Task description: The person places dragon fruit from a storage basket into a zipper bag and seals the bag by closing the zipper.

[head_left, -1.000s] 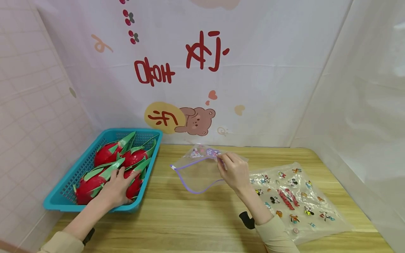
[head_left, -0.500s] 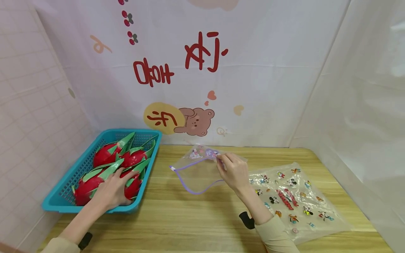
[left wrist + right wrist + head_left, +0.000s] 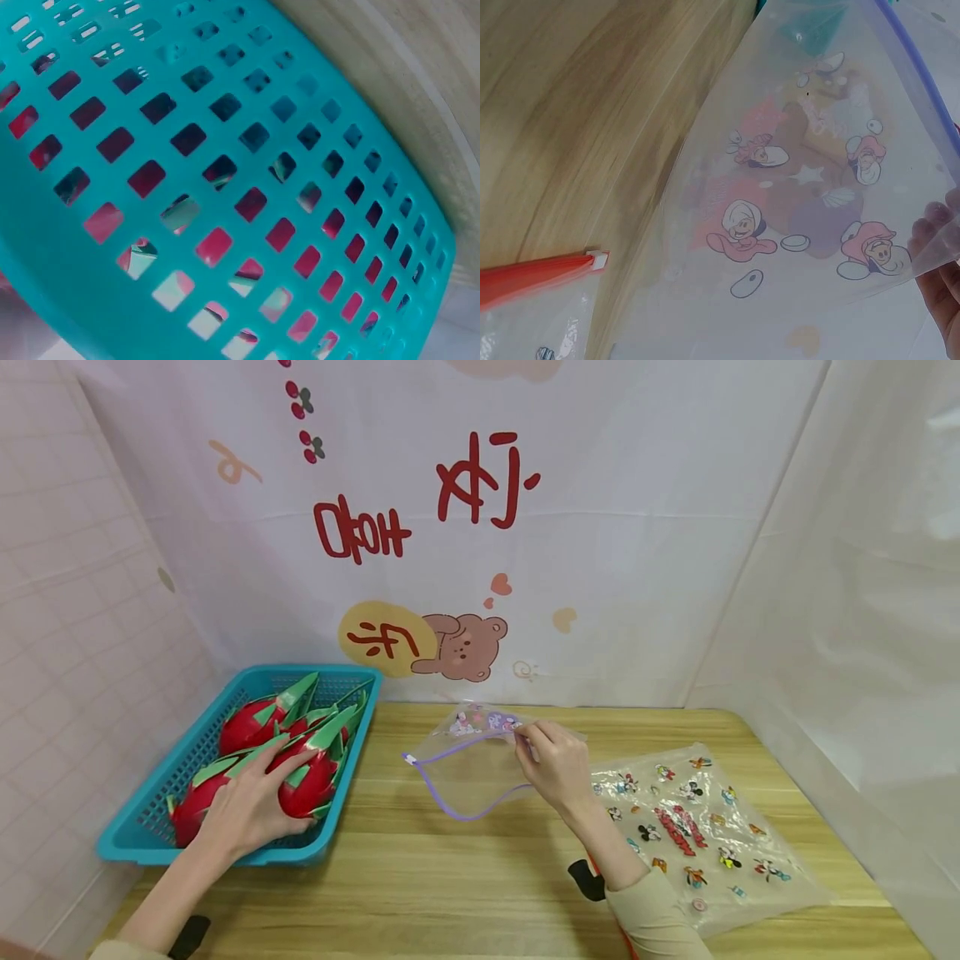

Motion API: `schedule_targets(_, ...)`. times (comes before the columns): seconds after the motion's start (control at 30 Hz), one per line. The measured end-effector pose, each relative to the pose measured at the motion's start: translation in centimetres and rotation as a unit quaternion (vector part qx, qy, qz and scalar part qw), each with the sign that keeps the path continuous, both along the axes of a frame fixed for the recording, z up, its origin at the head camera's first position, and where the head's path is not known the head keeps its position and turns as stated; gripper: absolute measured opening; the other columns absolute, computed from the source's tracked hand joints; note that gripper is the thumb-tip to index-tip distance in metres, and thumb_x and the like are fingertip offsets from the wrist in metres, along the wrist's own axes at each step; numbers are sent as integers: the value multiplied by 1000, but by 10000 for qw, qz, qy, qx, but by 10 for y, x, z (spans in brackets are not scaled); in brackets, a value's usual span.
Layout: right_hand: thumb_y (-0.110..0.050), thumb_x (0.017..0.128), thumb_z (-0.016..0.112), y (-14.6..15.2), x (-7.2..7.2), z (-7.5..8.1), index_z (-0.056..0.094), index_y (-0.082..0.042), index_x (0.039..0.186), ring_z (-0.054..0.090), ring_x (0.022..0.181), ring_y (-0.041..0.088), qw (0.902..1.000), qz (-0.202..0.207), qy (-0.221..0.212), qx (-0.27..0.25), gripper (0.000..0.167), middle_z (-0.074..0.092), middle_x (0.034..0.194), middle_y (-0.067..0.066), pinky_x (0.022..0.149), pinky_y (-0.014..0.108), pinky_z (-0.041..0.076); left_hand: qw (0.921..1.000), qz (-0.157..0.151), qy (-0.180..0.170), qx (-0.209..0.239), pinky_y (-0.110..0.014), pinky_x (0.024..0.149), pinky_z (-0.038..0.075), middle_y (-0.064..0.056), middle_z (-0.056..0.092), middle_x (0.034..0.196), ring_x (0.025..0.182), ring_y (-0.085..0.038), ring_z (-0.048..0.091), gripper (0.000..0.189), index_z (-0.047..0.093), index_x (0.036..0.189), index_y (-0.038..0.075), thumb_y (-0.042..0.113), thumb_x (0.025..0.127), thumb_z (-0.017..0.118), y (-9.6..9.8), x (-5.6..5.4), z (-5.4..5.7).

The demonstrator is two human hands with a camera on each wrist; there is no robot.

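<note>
In the head view, my left hand (image 3: 251, 806) reaches into a blue plastic basket (image 3: 292, 855) and grips a red dragon fruit (image 3: 309, 781) with green leaf tips, thumb and fingers spread round it. Other dragon fruits (image 3: 251, 727) lie beside and behind it. The left wrist view is filled by the basket's slotted wall (image 3: 45, 285), red and green showing through the holes. My right hand (image 3: 555, 764) pinches the rim of a clear zip bag (image 3: 472, 777) with a purple edge, whose mouth gapes. Cartoon figures on this bag (image 3: 802, 217) show in the right wrist view.
A second clear zip bag (image 3: 720, 843) with cartoon prints lies flat at the right. Its red zip (image 3: 532, 277) appears in the right wrist view. The wooden table (image 3: 420, 893) meets a printed white backdrop (image 3: 600, 568) behind and pale sheets at both sides.
My left hand has closed round the front right dragon fruit and raised it slightly within the basket. The right hand holds the bag's rim as before.
</note>
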State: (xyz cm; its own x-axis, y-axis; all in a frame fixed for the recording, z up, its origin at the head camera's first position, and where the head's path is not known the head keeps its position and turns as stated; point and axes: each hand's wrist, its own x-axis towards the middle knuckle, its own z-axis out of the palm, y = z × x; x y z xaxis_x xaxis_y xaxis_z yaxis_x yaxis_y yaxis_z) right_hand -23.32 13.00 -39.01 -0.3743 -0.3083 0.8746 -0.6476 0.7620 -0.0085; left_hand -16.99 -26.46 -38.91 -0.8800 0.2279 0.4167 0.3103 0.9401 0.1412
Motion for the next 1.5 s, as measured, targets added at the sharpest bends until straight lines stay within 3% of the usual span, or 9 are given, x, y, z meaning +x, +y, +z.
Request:
schedule_targets(0.17,2,71,74,0,0,1,70,-5,76,65,59,16,10000,4,0,64,9,69,71,5,53,21,52,9997,-88,215,-3,-20,39,29,-21,48,133,57,-12,49,87,56,128,18,35,49,90,0,3,4)
schedule_targets(0.33,2,71,73,-1,0,2,70,-5,76,64,58,15,10000,-29,-5,47,9,69,70,5,52,21,52,9977,-280,505,354,-24,43,40,-20,48,134,76,-26,60,89,56,129,18,32,49,91,1,0,19)
schedule_targets(0.67,0,71,73,-2,-1,2,70,-6,75,65,59,16,10000,-79,38,6,8,69,70,4,50,22,51,9894,-851,1138,305,-40,52,55,-18,51,133,99,-34,59,93,58,129,17,30,44,93,22,4,41)
schedule_targets(0.93,0,72,72,-2,-2,4,70,-6,75,63,56,15,9999,-151,33,6,6,69,69,4,47,21,49,9791,-1352,1517,14,-28,47,50,-15,50,137,110,-32,55,90,60,126,20,30,44,93,51,15,52)
schedule_targets(1.13,-2,73,72,-3,-3,6,70,-6,76,61,54,14,9997,-259,-8,10,5,68,68,3,45,20,47,9734,-1666,1566,-158,-30,52,53,-15,49,137,114,-32,54,91,58,129,21,32,45,91,72,19,53)
schedule_targets(1.27,-2,73,72,-4,-3,7,71,-7,76,63,56,15,9995,-300,-32,25,5,68,69,3,46,21,49,9702,-1827,1574,-246,-30,52,53,-15,49,137,116,-32,54,90,59,128,22,36,45,91,85,20,49)
schedule_targets(1.5,-2,74,72,-6,-2,9,71,-7,76,65,58,15,9994,-338,-123,-5,6,69,70,3,47,22,50,9705,-1955,1362,-379,-41,64,58,-13,51,136,116,-34,55,87,59,127,25,39,47,90,103,22,39)
